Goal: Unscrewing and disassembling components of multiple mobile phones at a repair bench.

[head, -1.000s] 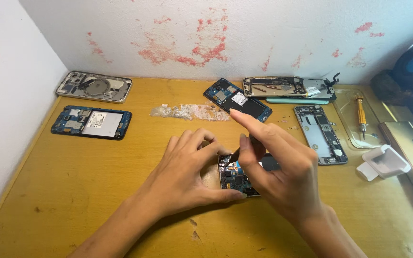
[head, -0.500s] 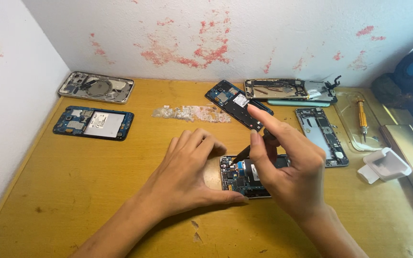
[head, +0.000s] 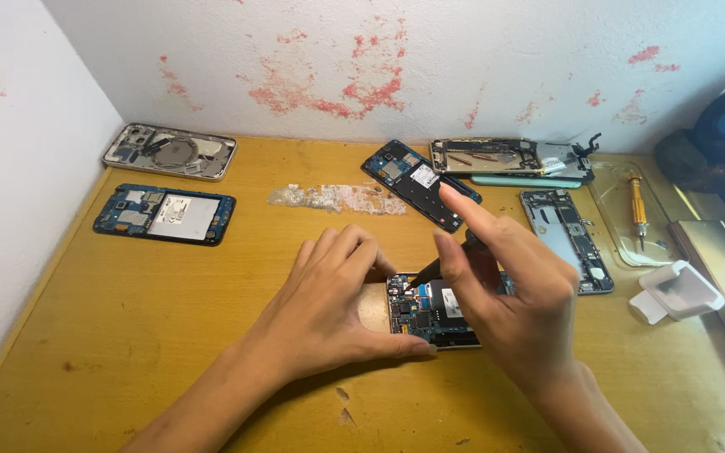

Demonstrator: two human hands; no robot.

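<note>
right now the left hand [head: 329,306] is pressing flat on the left end of an opened phone [head: 434,310] lying mid-table on the wooden table [head: 169,335], thumb hooking under its near edge, fingers spread and not clenched. right hand [head: 505,294] is pinching a thin black tool [head: 430,270], tip touching the top-left corner of the exposed board, index finger sticking out straight. to do this well, probably worth keeping the left hand pinning the phone so it isn't sliding, and working the tip shallow and gentle so the tip isn't gouging parts. other stripped phones [head: 165,214] are lying well apart toward the wall, a yellow screwdriver [head: 636,205] far right. cannot tell what exact part the tip is on.
</note>
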